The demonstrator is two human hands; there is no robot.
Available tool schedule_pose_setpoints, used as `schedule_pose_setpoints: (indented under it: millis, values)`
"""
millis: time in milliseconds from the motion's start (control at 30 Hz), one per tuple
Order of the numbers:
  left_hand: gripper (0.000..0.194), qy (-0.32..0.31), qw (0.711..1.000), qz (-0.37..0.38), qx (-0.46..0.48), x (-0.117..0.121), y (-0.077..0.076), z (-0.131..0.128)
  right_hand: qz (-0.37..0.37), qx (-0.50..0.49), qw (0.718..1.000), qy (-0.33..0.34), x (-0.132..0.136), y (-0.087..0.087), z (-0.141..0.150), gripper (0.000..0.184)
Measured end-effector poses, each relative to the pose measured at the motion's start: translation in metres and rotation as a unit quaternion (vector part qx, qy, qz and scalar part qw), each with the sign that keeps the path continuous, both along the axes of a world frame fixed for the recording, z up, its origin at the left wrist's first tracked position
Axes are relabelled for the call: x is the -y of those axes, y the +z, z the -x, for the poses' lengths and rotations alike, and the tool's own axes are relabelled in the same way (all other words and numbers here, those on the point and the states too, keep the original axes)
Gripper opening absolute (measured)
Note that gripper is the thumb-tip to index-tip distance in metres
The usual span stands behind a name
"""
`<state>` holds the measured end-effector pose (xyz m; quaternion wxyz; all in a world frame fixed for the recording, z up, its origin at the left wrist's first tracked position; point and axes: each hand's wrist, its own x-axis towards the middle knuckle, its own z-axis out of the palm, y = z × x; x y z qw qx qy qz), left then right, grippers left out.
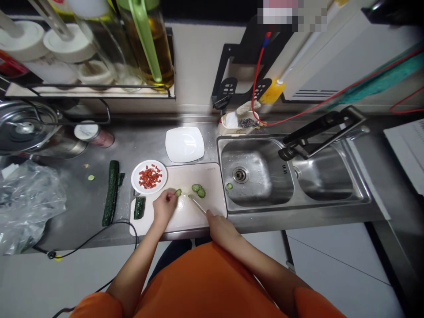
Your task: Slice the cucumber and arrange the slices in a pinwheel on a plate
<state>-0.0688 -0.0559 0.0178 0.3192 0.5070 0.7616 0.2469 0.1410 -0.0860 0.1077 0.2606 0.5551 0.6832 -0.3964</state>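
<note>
Over the white cutting board (185,221), my left hand (164,205) pinches a small cucumber piece (178,193) between its fingertips. My right hand (221,226) is closed around the handle of a knife (198,205), whose blade points toward that piece. Several cucumber slices (198,190) lie on the board to the right. A short dark green cucumber chunk (139,208) rests at the board's left end. Beside it, a white plate (134,179) of small red pieces, perhaps goji berries (150,176), overlaps the board's corner.
A white square dish (184,144) stands behind the board. To the left lie a long cucumber (111,194) and a plastic bag (24,203); a black cable (89,238) crosses the counter's front edge. The double sink (258,201) with a black faucet (311,137) is at the right.
</note>
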Motion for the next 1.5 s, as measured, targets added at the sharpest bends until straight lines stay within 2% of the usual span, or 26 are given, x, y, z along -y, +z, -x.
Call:
schedule_pose_setpoints:
  millis: [67,167,433,600,667,733,900,1033,1167,1367,1500]
  values:
    - [0.020,0.048,0.999,0.019,-0.003,0.005,0.002,0.013,-0.001,0.004,1.000,0.002,0.000,-0.001,0.000,0.044]
    - [0.019,0.064,0.997,0.019,-0.027,0.010,0.000,0.028,-0.011,0.008,1.000,0.009,0.000,-0.002,0.000,0.045]
    - [0.016,-0.018,0.986,-0.071,-0.149,0.015,-0.016,0.032,-0.016,0.011,1.000,0.011,0.000,-0.005,-0.002,0.042]
    - [0.017,-0.063,0.983,-0.108,-0.131,0.010,-0.011,0.024,-0.023,0.002,1.000,0.007,0.001,-0.005,-0.004,0.043]
    - [0.021,-0.102,0.984,-0.115,-0.089,0.000,-0.008,0.014,-0.025,0.000,1.000,0.005,0.002,-0.005,-0.004,0.043]
    - [0.026,-0.168,0.979,-0.107,-0.038,-0.016,-0.006,0.001,-0.022,0.000,1.000,0.006,0.003,-0.004,-0.005,0.043]
    - [0.036,-0.348,0.934,-0.076,0.020,-0.055,-0.013,-0.029,-0.019,0.007,1.000,0.009,0.004,-0.003,-0.007,0.040]
    - [0.034,-0.413,0.908,-0.071,0.025,-0.064,-0.021,-0.036,-0.041,0.002,0.999,0.010,0.006,-0.005,-0.009,0.037]
    - [0.031,-0.406,0.911,-0.070,0.024,-0.065,-0.021,-0.034,-0.031,-0.001,0.999,0.006,0.006,-0.006,-0.010,0.038]
    - [0.020,-0.388,0.920,-0.044,0.017,-0.064,-0.013,-0.033,-0.020,0.000,1.000,0.003,0.004,-0.005,-0.011,0.039]
    - [0.018,-0.354,0.933,-0.029,0.056,-0.058,-0.006,-0.026,-0.016,0.005,1.000,-0.008,0.003,-0.004,-0.013,0.042]
